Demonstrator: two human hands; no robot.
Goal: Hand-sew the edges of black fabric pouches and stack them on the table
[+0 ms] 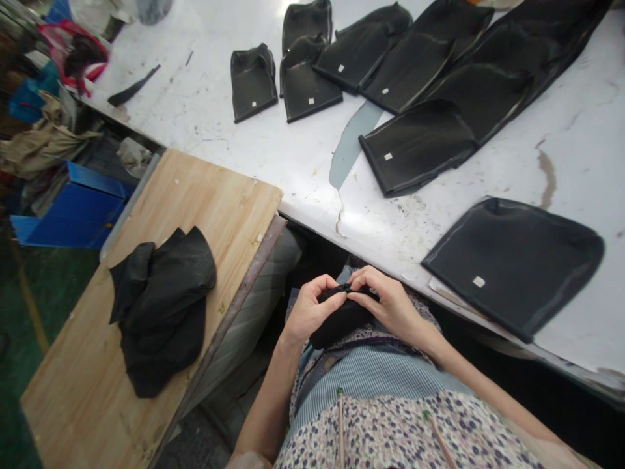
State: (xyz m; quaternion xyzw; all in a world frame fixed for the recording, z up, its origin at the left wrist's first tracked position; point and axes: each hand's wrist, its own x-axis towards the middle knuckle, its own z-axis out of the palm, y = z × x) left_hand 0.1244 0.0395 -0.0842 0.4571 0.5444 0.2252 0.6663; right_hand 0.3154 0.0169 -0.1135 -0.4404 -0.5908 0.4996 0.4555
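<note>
Over my lap, in front of the table edge, both hands pinch one black fabric piece (336,326). My left hand (312,306) grips its upper edge between thumb and forefinger. Close beside it, the fingertips of my right hand (390,303) pinch the same edge, nearly touching the left thumb. The rest of the piece hangs down below my fingers against my clothes. What exactly lies between the fingertips is too small to make out. A flat black piece (512,267) with a small white label lies on the table to the right of my hands.
Several black labelled pieces (420,143) overlap in a row across the white table (195,130). At left, a crumpled black fabric pile (166,306) rests on a wooden board (234,195). A dark strip (134,86) lies far left. Beyond the board stands a blue box (83,205).
</note>
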